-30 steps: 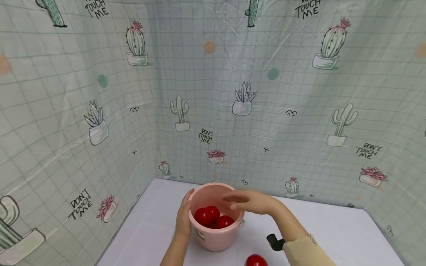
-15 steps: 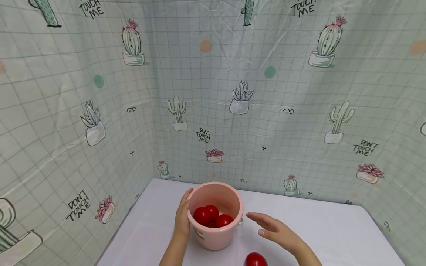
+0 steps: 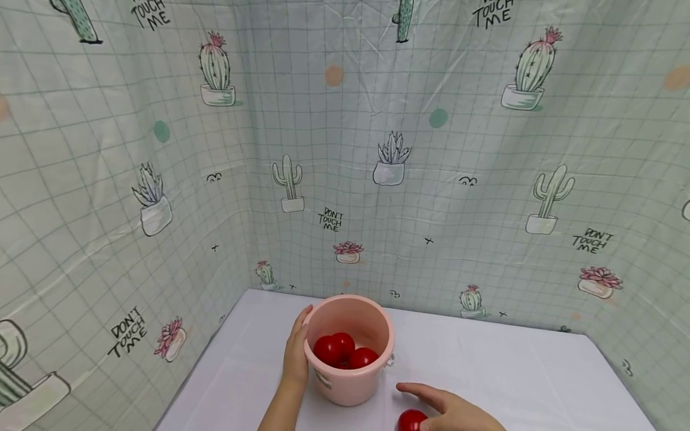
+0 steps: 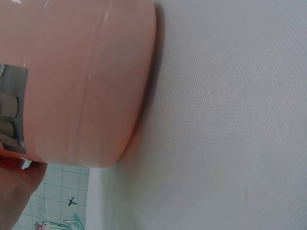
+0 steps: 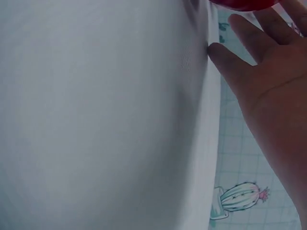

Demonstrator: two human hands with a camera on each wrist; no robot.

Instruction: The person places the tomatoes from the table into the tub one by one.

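Observation:
A pink bucket (image 3: 350,386) stands upright on the white table, with several glossy red tomatoes (image 3: 363,357) inside. Along the bucket's left side, my left hand (image 3: 296,356) holds it, fingers against the wall near the rim. In the left wrist view, part of that hand (image 4: 17,189) shows beside the bucket's label. Another tomato (image 3: 411,420) lies on the table at the near edge of the head view. My right hand (image 3: 453,413) is over its right side, fingers spread and thumb overlapping it. From the right wrist, the tomato (image 5: 247,4) appears just beyond the fingertips.
A white cloth covers the table (image 3: 512,359). Behind and to the left hangs a checked curtain (image 3: 345,131) with cactus prints, meeting the table's far edge. A small handle fitting (image 3: 390,360) sticks out on the bucket's right side.
My right hand has moved from over the bucket's opening out to the right, then down to the loose tomato. The left hand and the bucket stay in place.

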